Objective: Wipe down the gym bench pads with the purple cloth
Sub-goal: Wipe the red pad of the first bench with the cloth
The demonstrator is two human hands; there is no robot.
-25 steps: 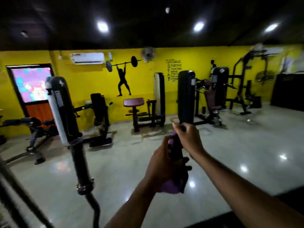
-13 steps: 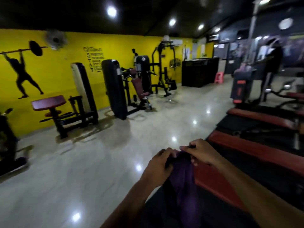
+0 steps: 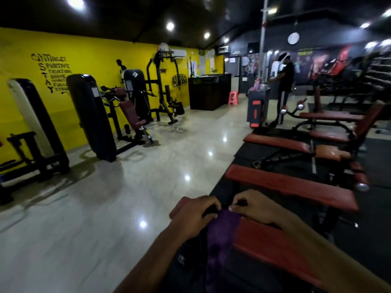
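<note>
The purple cloth (image 3: pixel 222 229) looks soft and matt, a woven fabric with no shine. Beside it, the red bench pad (image 3: pixel 273 246) has a smooth vinyl-like cover with a weak gloss. Left of this pad the pale floor (image 3: pixel 131 193) is polished and mirrors the lamps. Behind the pad lies matt black rubber matting (image 3: pixel 275 159).

Purple cloth (image 3: pixel 222 233) hangs lengthwise, top edge pinched at both corners, draping over near end of closest bench pad (image 3: pixel 273 248). Red bench pads (image 3: pixel 289 185) lie in row on black mat, right side.
</note>
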